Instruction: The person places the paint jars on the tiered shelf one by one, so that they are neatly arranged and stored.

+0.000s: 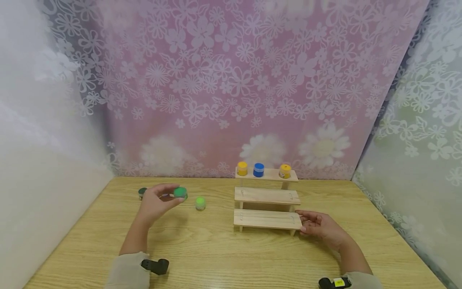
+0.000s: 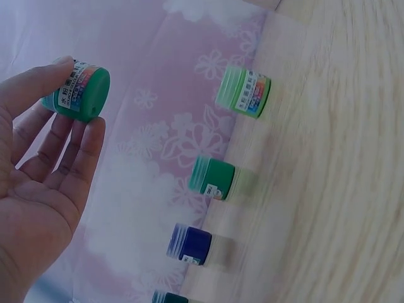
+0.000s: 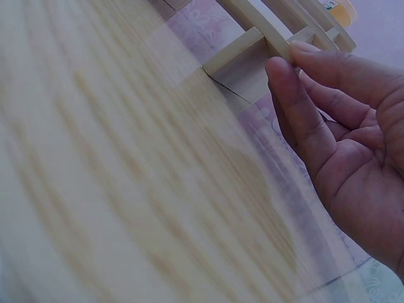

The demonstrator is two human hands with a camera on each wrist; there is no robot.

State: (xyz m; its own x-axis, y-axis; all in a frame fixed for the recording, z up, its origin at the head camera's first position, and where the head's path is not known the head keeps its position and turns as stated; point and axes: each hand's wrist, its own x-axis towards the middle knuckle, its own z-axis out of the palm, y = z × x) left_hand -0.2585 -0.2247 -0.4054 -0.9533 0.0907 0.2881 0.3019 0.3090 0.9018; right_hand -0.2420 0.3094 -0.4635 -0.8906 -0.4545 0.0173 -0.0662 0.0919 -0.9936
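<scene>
My left hand (image 1: 156, 202) holds a green paint jar (image 1: 180, 192) above the table, thumb on one side and fingers on the other. The left wrist view shows the label of this jar (image 2: 81, 88) beside the thumb. A light green jar (image 1: 200, 203) stands on the table just right of it. With thumb and fingertips, my right hand (image 1: 323, 229) pinches the right end of the lowest step of a three-tier wooden rack (image 1: 267, 218). In the right wrist view the fingertips are at the end of the rack's board (image 3: 281, 47).
On the rack's top tier stand a yellow jar (image 1: 242, 169), a blue jar (image 1: 258, 170) and an orange-yellow jar (image 1: 285, 171). Another green jar (image 2: 214, 178), a dark blue jar (image 2: 192, 245) and a dark green jar (image 1: 142, 193) line the table's left side. A floral curtain (image 1: 231, 100) hangs behind.
</scene>
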